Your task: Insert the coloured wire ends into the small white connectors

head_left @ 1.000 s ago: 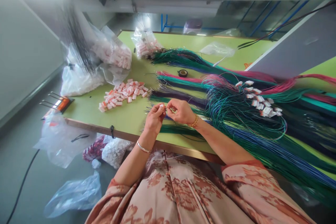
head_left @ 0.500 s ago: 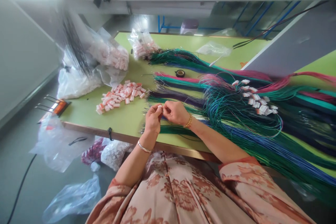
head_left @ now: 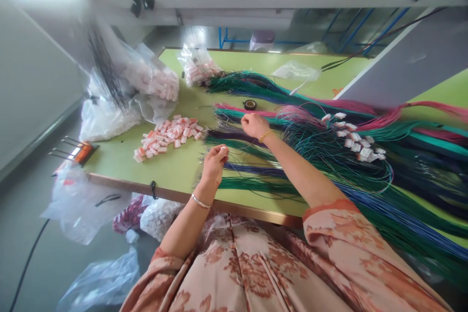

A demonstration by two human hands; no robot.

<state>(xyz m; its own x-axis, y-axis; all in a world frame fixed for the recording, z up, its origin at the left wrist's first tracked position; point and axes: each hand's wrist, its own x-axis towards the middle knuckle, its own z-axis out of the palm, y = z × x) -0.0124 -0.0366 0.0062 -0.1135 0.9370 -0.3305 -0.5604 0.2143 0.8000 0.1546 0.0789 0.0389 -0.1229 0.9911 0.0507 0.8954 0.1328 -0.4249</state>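
Note:
A small white connector housing point(head_left: 223, 149) is pinched between the thumb and fingertips of my left hand point(head_left: 213, 162), just above the near side of the table. Thin wires run out from beside it to the right. My right hand point(head_left: 255, 126) is curled closed over the pink and green wire bundles point(head_left: 237, 113), close to a roll of black tape point(head_left: 250, 105). What its fingertips grip, if anything, is hidden. To the left of my left hand lies a loose pile of white and orange connector housings point(head_left: 168, 135).
Long wire bundles point(head_left: 365, 200) cover the right side of the green table point(head_left: 120, 161). Several wired connectors point(head_left: 354, 139) lie on them. Clear bags of housings point(head_left: 157, 78) stand at the back left, beside an orange-based pronged holder point(head_left: 83, 152). A grey panel point(head_left: 402, 63) rises at right.
My right hand has moved away from my left, up and to the right, over the wire bundles. My left hand has stayed in place, holding the connector housing.

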